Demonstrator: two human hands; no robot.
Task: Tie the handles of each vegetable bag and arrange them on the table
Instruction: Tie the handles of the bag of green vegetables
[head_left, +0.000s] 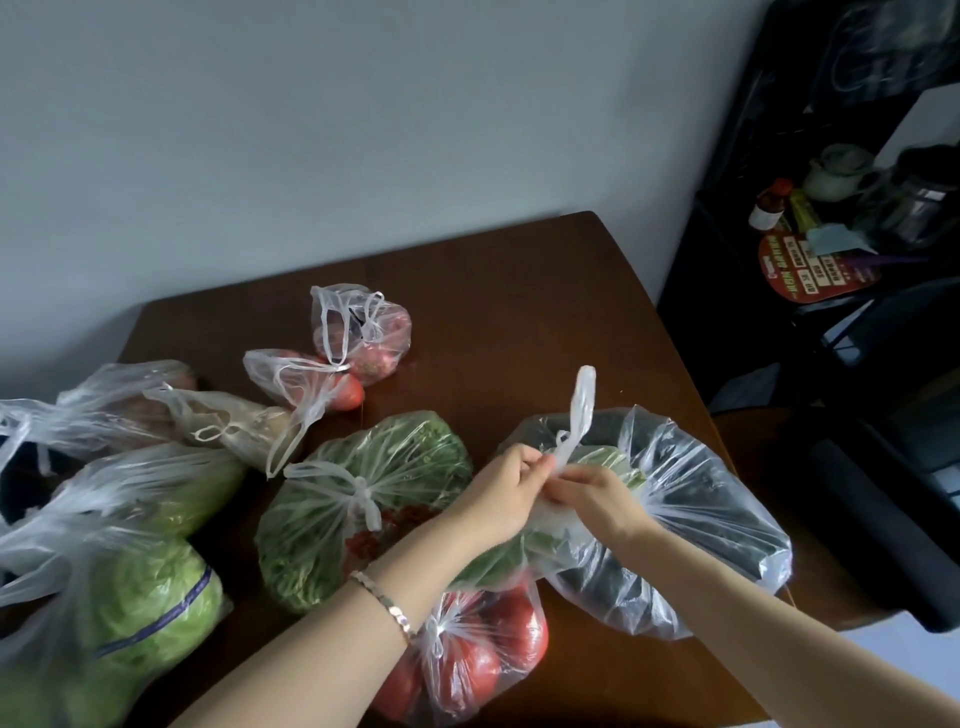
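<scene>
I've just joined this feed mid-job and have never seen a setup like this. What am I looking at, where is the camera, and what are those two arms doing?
There is no machine here. The two bare arms belong to a person, and the single picture comes from a wide-angle camera worn on their head, looking forward and down.

The left hand and right hand both pinch the handles of a clear bag holding dark and green vegetables, apparently mid-knot.

Around it on the brown table lie a tied bag of tomatoes, a tied bag of leafy greens, a bag with a pale green leafy head and smaller bags farther back. A dark shelf stands at the right.
</scene>
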